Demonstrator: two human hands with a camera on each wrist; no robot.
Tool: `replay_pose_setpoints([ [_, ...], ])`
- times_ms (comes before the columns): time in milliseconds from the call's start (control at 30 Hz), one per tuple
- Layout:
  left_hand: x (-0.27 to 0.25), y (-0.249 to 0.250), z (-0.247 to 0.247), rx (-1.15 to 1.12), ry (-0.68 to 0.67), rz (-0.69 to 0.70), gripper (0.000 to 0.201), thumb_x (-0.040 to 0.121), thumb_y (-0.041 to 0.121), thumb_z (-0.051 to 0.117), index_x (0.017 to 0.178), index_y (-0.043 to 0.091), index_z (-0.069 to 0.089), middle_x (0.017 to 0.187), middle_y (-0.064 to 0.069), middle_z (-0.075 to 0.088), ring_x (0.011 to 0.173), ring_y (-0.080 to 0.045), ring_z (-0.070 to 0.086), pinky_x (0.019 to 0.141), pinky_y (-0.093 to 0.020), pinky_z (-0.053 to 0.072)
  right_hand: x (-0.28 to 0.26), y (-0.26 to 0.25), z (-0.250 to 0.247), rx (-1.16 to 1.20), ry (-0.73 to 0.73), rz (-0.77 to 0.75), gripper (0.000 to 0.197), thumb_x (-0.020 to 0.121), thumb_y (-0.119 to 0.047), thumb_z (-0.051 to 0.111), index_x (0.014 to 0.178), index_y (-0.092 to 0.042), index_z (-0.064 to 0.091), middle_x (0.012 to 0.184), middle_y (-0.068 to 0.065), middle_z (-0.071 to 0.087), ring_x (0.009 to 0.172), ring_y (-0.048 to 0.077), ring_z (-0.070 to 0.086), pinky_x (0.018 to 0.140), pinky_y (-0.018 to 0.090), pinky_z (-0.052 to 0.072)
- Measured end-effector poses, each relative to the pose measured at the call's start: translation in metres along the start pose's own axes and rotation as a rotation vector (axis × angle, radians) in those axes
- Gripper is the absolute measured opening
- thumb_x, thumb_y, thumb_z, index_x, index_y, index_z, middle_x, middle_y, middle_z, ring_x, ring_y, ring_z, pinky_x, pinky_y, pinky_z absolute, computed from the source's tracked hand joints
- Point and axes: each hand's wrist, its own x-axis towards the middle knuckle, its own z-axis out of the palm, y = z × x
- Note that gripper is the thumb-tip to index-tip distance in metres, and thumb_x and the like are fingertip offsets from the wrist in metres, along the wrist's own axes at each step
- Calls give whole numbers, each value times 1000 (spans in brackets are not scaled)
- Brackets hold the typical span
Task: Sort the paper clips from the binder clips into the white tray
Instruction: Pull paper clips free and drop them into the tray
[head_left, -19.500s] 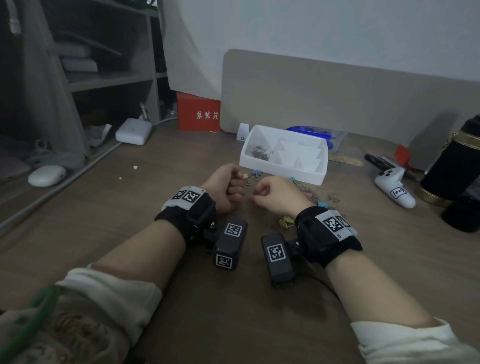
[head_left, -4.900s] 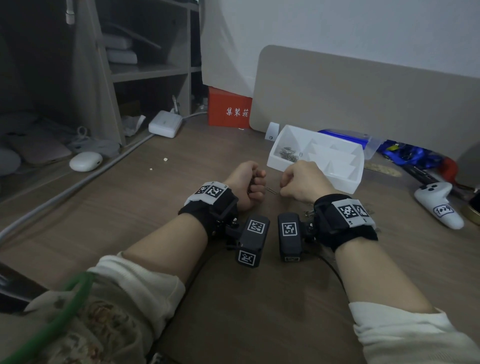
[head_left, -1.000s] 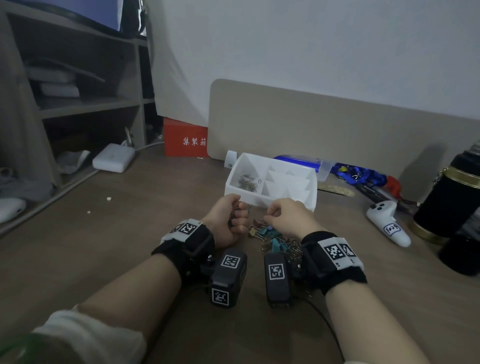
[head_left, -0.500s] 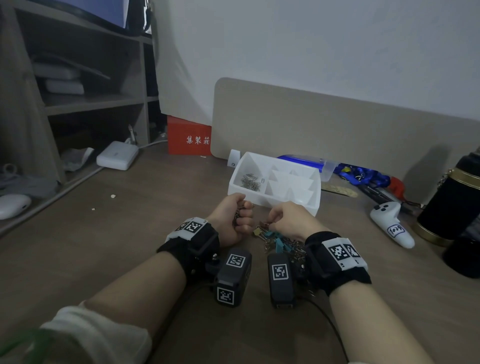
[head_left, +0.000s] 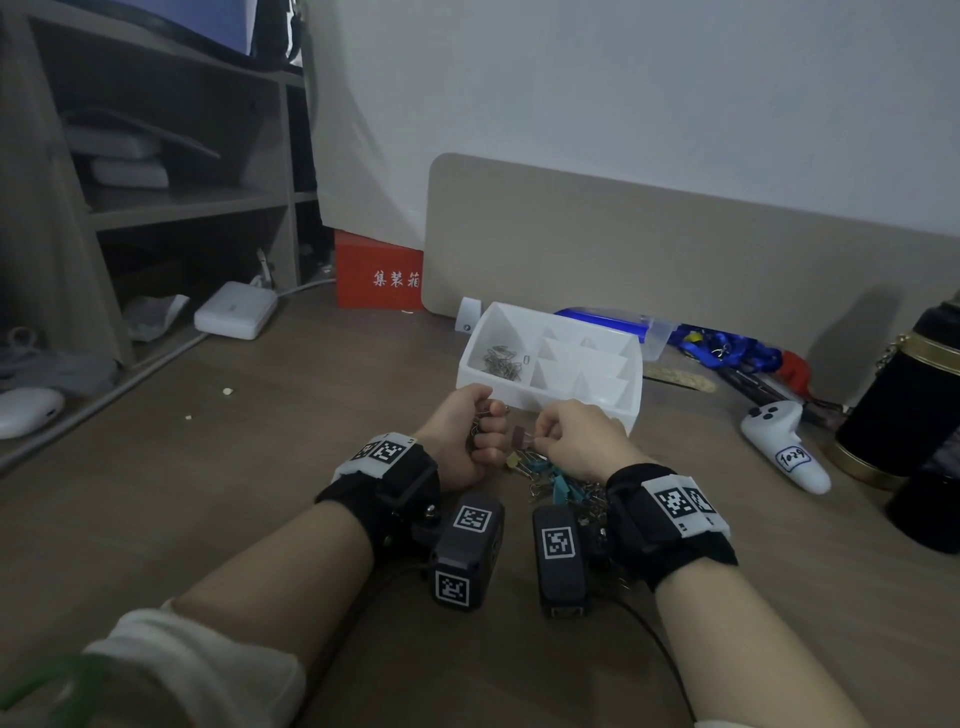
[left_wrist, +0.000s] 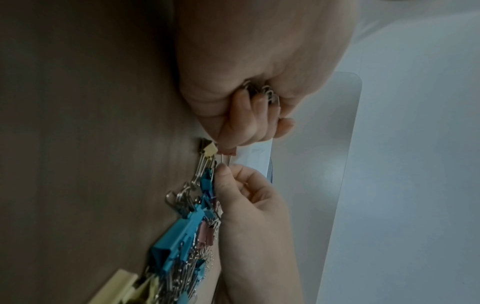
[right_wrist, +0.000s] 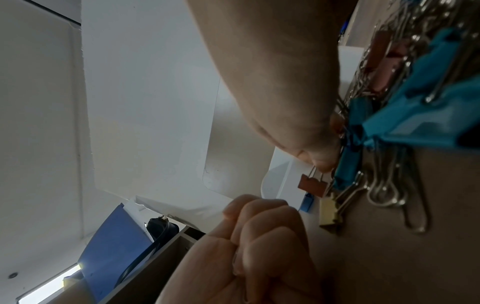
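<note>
The white tray (head_left: 597, 402) stands just beyond my hands, and paper clips (head_left: 501, 358) lie in its left compartment. A mixed pile of binder clips and paper clips (head_left: 561, 483) lies on the table under my right wrist. My left hand (head_left: 467, 436) is a fist, and the left wrist view shows silver paper clips (left_wrist: 262, 92) gripped inside it. My right hand (head_left: 576, 441) pinches the wire handle of a small pink binder clip (head_left: 519, 438), held just above the pile's far end, between the two hands. The same pink binder clip (right_wrist: 311, 185) shows in the right wrist view.
A white game controller (head_left: 784, 447) and a black-and-gold bottle (head_left: 904, 405) sit at the right. Blue lanyards (head_left: 727, 348) and a clear box lie behind the tray, against a beige board (head_left: 675, 249). A red box (head_left: 379, 275) and a white adapter (head_left: 236, 312) are at the back left.
My right hand has lifted the small pink binder clip off the pile by its handle, towards my left fist. The left hand stays clenched in place.
</note>
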Motion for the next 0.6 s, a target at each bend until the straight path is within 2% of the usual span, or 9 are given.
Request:
replay_pose_setpoints([
  [133, 0, 0, 0, -2, -3, 4, 44, 98, 31, 33, 56, 17, 38, 42, 6, 25, 29, -6, 19, 32, -13, 10, 1, -3, -1, 99, 122, -4, 7, 93, -33, 58, 92, -28, 63, 98, -4, 68, 93, 21, 64, 91, 38, 46],
  [267, -1, 0, 0, -13, -19, -13, 45, 97, 31, 33, 55, 17, 38, 43, 7, 24, 29, -6, 18, 32, -14, 9, 0, -1, -3, 254, 172, -19, 22, 93, -33, 59, 113, -25, 63, 108, -4, 69, 91, 19, 66, 86, 41, 53],
  [333, -2, 0, 1, -15, -18, -15, 45, 97, 31, 33, 55, 17, 38, 43, 7, 24, 29, -6, 18, 33, -14, 9, -3, 4, -10, 323, 183, -14, 23, 94, -30, 56, 116, -25, 62, 108, -3, 68, 86, 17, 65, 83, 42, 55],
  [500, -3, -1, 3, -2, 12, 7, 42, 98, 31, 34, 59, 17, 36, 42, 6, 25, 29, -6, 19, 32, -13, 11, -10, 27, -29, 376, 255, 56, 19, 94, -17, 55, 107, -23, 66, 106, -2, 66, 92, 14, 62, 79, 32, 52],
  [600, -3, -2, 3, 6, 23, 16, 42, 99, 32, 34, 59, 17, 36, 42, 6, 25, 29, -7, 18, 32, -14, 10, -17, 35, -31, 328, 214, 84, 21, 94, -12, 54, 104, -24, 67, 105, -1, 66, 81, 8, 60, 66, 22, 46],
])
